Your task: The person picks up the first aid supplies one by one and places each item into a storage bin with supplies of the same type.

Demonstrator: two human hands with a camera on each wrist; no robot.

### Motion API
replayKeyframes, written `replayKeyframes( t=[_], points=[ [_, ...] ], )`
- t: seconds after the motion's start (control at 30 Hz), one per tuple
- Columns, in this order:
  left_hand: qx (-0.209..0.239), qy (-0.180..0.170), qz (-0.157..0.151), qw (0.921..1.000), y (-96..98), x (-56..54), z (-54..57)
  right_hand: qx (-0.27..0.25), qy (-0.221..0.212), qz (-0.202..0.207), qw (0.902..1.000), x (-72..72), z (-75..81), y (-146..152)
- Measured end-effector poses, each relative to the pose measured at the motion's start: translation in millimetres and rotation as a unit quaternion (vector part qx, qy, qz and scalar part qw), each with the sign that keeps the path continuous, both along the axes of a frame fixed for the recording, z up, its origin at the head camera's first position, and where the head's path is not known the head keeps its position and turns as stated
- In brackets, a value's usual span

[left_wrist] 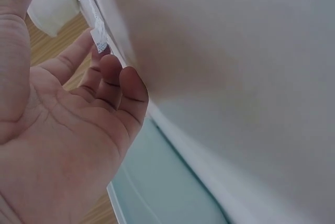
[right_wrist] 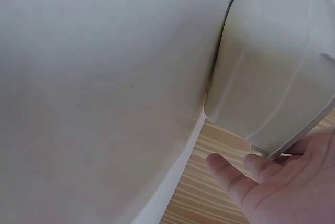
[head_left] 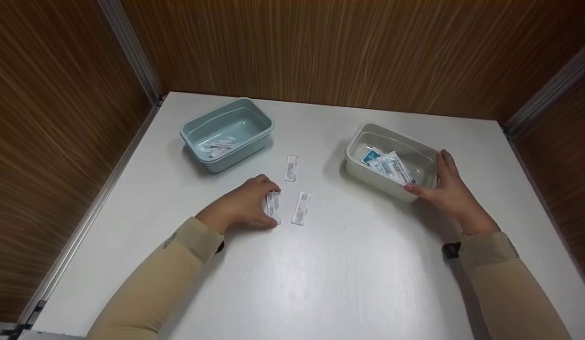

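Note:
My left hand [head_left: 247,200] holds a narrow white printed packet [head_left: 273,208], which looks like a wrapped adhesive bandage, its fingertips at the far end and its thumb at the near end. The left wrist view shows one end of that packet [left_wrist: 99,40] by the fingertips, close to the tabletop. Two similar packets lie just right of this hand, one nearer [head_left: 301,208] and one farther back [head_left: 291,168]. My right hand [head_left: 450,193] grips the right front corner of a cream plastic bin [head_left: 375,182], thumb on the front rim and fingers along the side.
Several thin white packets [head_left: 220,147] lie inside a light blue bin [head_left: 235,153] at the back left. Larger blue and white sachets [head_left: 391,166] rest in the cream bin. Wood-grain panels [head_left: 320,52] enclose the white table [head_left: 320,278] at the back and sides.

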State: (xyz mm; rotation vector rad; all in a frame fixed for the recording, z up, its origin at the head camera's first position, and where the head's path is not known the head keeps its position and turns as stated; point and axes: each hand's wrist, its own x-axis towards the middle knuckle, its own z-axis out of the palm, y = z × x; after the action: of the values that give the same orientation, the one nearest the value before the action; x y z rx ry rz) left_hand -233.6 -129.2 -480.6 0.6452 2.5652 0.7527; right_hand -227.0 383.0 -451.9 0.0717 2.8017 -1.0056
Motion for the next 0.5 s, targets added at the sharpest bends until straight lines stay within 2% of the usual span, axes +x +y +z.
replayKeyframes(
  t=[0.23, 0.5],
  points=[
    [0.012, 0.01, 0.0, 0.9999, -0.3, -1.4, 0.2, -0.01, -0.009, -0.004, 0.9999, -0.2, -0.6, 1.7],
    [0.041, 0.016, 0.018, 0.9989, -5.5, 0.8, 9.7, 0.003, -0.009, -0.007, 0.9999, -0.9, -0.4, -0.6]
  ],
)
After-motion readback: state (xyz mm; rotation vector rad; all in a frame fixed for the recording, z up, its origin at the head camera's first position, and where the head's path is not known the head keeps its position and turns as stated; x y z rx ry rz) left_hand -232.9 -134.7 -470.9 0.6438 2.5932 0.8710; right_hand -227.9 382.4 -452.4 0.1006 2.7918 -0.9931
